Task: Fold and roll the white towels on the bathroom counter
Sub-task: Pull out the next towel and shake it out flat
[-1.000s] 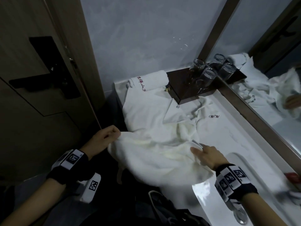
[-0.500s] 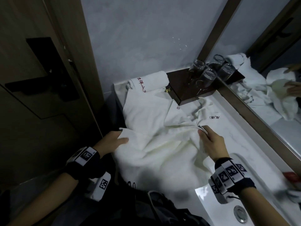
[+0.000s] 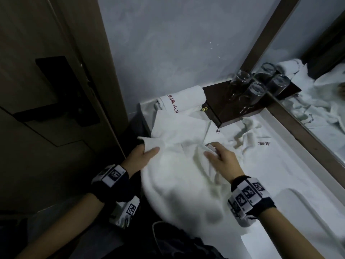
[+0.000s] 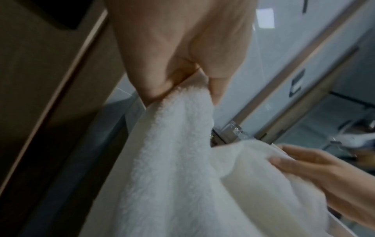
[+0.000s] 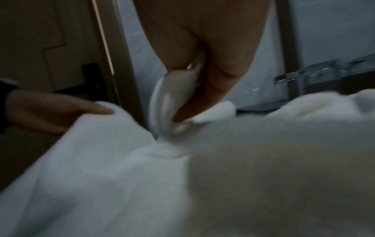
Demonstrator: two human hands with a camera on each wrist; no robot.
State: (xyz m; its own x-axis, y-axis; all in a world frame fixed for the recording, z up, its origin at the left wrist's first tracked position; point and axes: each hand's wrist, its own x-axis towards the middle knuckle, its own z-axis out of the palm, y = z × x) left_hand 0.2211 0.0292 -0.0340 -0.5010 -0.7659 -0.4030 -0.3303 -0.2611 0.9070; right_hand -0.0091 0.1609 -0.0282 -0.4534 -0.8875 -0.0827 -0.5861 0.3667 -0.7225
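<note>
Left hand [image 3: 139, 157] and right hand [image 3: 222, 161] each pinch the white towel's [image 3: 179, 184] far corners.

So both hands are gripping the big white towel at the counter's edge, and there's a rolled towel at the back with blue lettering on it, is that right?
Nearly. The lettering on the rolled towel is red, not blue, as the head view shows. The rest holds: the left hand and right hand both grip the big white towel at the counter edge.

Grey wall [image 3: 168, 43], wooden door [image 3: 46, 90] (dark handle), framed mirror [image 3: 317, 81], dim light
</note>
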